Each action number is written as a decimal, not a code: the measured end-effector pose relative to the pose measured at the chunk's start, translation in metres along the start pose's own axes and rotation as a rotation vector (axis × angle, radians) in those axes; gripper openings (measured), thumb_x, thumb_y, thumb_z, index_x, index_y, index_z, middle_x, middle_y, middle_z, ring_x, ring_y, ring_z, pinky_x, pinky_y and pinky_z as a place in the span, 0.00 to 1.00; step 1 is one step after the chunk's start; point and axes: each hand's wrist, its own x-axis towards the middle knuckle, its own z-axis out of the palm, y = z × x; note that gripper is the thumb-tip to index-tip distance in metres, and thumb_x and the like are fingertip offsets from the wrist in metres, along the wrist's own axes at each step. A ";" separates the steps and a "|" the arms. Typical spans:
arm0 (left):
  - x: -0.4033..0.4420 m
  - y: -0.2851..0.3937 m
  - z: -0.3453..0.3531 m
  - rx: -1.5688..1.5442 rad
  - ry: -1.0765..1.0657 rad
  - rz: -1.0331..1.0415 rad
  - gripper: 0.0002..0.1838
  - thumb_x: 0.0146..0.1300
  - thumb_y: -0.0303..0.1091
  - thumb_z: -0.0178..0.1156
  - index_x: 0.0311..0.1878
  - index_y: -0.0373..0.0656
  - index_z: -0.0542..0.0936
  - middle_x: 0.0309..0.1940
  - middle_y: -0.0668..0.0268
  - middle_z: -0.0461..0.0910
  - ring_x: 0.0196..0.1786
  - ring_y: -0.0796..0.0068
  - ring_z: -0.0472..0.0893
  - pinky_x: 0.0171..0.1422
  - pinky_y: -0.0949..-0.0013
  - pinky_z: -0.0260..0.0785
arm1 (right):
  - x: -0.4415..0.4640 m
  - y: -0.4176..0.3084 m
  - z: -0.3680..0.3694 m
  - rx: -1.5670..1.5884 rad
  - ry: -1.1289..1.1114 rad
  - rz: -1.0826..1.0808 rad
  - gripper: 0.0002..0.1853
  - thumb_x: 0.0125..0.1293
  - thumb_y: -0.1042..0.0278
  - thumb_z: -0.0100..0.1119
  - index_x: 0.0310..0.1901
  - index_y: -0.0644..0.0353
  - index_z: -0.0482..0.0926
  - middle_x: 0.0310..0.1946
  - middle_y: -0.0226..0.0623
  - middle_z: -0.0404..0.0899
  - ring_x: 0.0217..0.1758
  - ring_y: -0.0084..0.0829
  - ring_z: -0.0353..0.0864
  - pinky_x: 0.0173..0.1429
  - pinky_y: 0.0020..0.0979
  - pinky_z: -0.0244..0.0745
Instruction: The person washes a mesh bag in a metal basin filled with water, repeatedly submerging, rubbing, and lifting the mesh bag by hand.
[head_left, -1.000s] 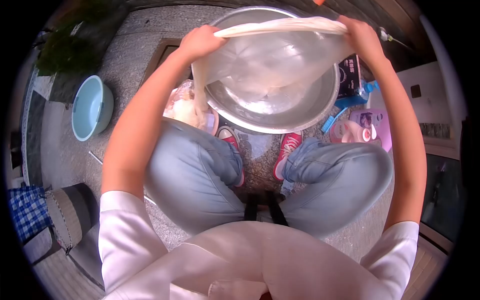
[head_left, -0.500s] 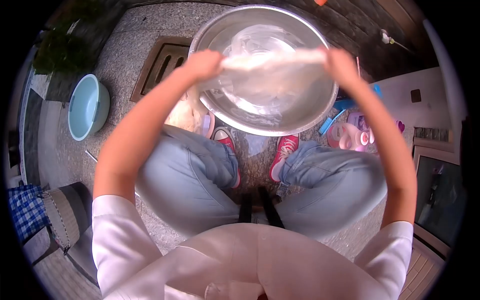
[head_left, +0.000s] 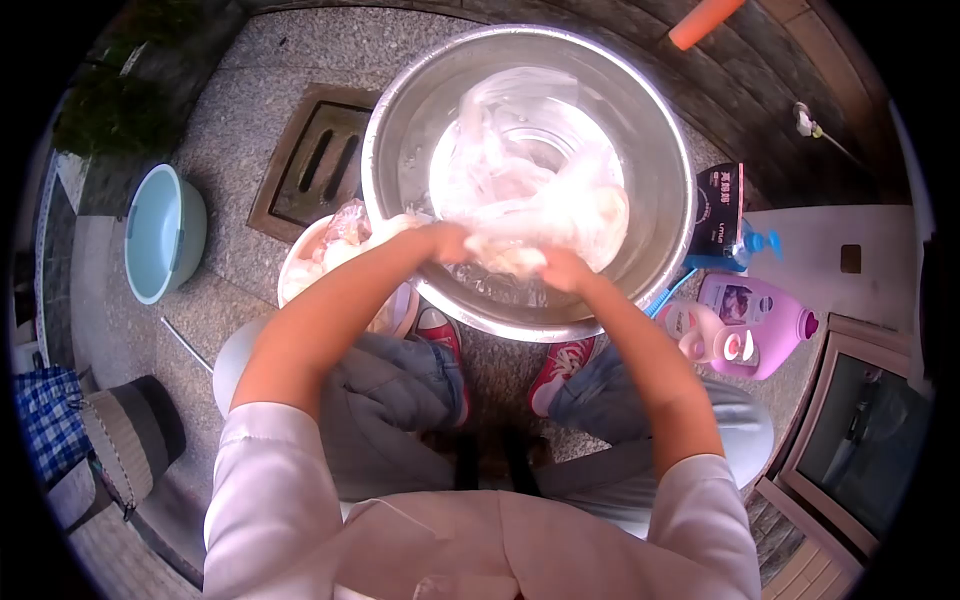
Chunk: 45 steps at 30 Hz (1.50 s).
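Note:
A large metal basin (head_left: pixel 400 100) stands in front of my feet with some water in it. Thin, pale cloth (head_left: pixel 540 190) lies bunched and wet inside, trailing toward the basin's far side. Close together over the near part of the basin, my left hand (head_left: pixel 445 243) and my right hand (head_left: pixel 565 270) both grip this cloth, a bundled stretch of it running between them. Both hands are slightly blurred, but their fingers are closed. Left of the basin, a pink tub (head_left: pixel 295 270) holds more light fabric, partly hidden behind my left forearm.
A light blue basin (head_left: pixel 165 235) stands at the left, near a floor drain (head_left: pixel 315 160). Right of the metal basin are a purple detergent bottle (head_left: pixel 755 325), a pink bottle (head_left: pixel 690 330), a blue pump bottle (head_left: pixel 740 247) and a dark packet (head_left: pixel 718 205).
Both hands have come down and closer together, lowering the cloth that was stretched between them above the basin. The cloth now lies bunched in the basin. The camera view has shifted.

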 end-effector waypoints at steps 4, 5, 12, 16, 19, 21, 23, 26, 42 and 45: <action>-0.011 0.015 -0.008 0.128 -0.164 -0.023 0.25 0.58 0.43 0.55 0.56 0.40 0.71 0.51 0.51 0.75 0.53 0.55 0.75 0.60 0.59 0.64 | -0.013 -0.010 -0.029 0.024 -0.325 0.100 0.20 0.60 0.62 0.46 0.48 0.66 0.75 0.44 0.51 0.78 0.49 0.44 0.77 0.55 0.41 0.68; -0.013 0.021 -0.016 0.089 -0.133 -0.061 0.25 0.58 0.43 0.54 0.57 0.41 0.71 0.50 0.51 0.76 0.53 0.55 0.75 0.59 0.60 0.64 | -0.017 -0.015 -0.043 0.047 -0.322 0.150 0.19 0.61 0.63 0.45 0.47 0.66 0.76 0.43 0.50 0.79 0.47 0.42 0.78 0.54 0.39 0.69; -0.039 0.011 -0.032 -0.527 -0.257 -0.079 0.25 0.67 0.47 0.46 0.56 0.36 0.71 0.44 0.56 0.79 0.58 0.70 0.72 0.58 0.68 0.64 | -0.056 -0.006 -0.060 0.262 -0.171 0.316 0.20 0.64 0.61 0.46 0.47 0.73 0.74 0.40 0.48 0.79 0.41 0.34 0.79 0.49 0.30 0.73; -0.089 0.017 -0.073 -0.525 0.207 -0.014 0.23 0.68 0.46 0.44 0.52 0.34 0.72 0.43 0.54 0.79 0.57 0.69 0.73 0.56 0.65 0.68 | -0.082 -0.001 -0.110 0.361 0.001 0.164 0.17 0.66 0.59 0.46 0.39 0.66 0.76 0.23 0.37 0.79 0.31 0.30 0.80 0.40 0.31 0.74; -0.119 0.024 -0.108 -0.644 0.425 0.210 0.16 0.67 0.42 0.46 0.44 0.40 0.76 0.39 0.60 0.80 0.47 0.72 0.78 0.48 0.66 0.71 | -0.104 -0.027 -0.170 0.353 0.292 -0.075 0.16 0.65 0.58 0.47 0.33 0.64 0.76 0.18 0.29 0.73 0.21 0.23 0.74 0.27 0.27 0.72; -0.153 0.041 -0.126 -0.406 0.619 0.170 0.12 0.65 0.37 0.48 0.41 0.40 0.76 0.34 0.66 0.78 0.39 0.77 0.77 0.45 0.69 0.70 | -0.121 -0.059 -0.202 0.332 0.399 -0.098 0.14 0.63 0.62 0.46 0.36 0.64 0.77 0.19 0.29 0.73 0.19 0.22 0.73 0.23 0.26 0.71; -0.164 0.033 -0.136 -0.268 0.724 0.295 0.10 0.62 0.33 0.48 0.38 0.38 0.76 0.31 0.68 0.77 0.36 0.77 0.75 0.45 0.70 0.68 | -0.134 -0.087 -0.231 0.197 0.457 -0.100 0.13 0.60 0.64 0.49 0.40 0.64 0.77 0.23 0.36 0.77 0.23 0.25 0.76 0.27 0.29 0.72; -0.181 0.026 -0.132 -0.301 0.770 0.313 0.10 0.62 0.33 0.49 0.38 0.37 0.75 0.31 0.68 0.77 0.36 0.77 0.74 0.45 0.71 0.67 | -0.156 -0.132 -0.260 -0.124 0.616 -0.238 0.13 0.56 0.65 0.57 0.39 0.65 0.77 0.29 0.44 0.80 0.32 0.35 0.80 0.38 0.35 0.73; -0.258 0.026 -0.100 -0.488 0.898 0.349 0.14 0.56 0.42 0.57 0.38 0.40 0.77 0.28 0.71 0.75 0.33 0.79 0.73 0.39 0.72 0.66 | -0.175 -0.231 -0.309 -0.538 0.621 -0.356 0.17 0.54 0.58 0.58 0.38 0.64 0.76 0.26 0.41 0.78 0.31 0.33 0.78 0.38 0.31 0.72; -0.256 0.018 -0.099 -0.312 0.926 0.271 0.13 0.55 0.40 0.58 0.38 0.39 0.78 0.28 0.66 0.79 0.33 0.74 0.77 0.40 0.69 0.68 | -0.167 -0.236 -0.307 -0.423 0.528 -0.063 0.13 0.55 0.61 0.60 0.43 0.52 0.78 0.42 0.45 0.80 0.49 0.30 0.79 0.47 0.25 0.72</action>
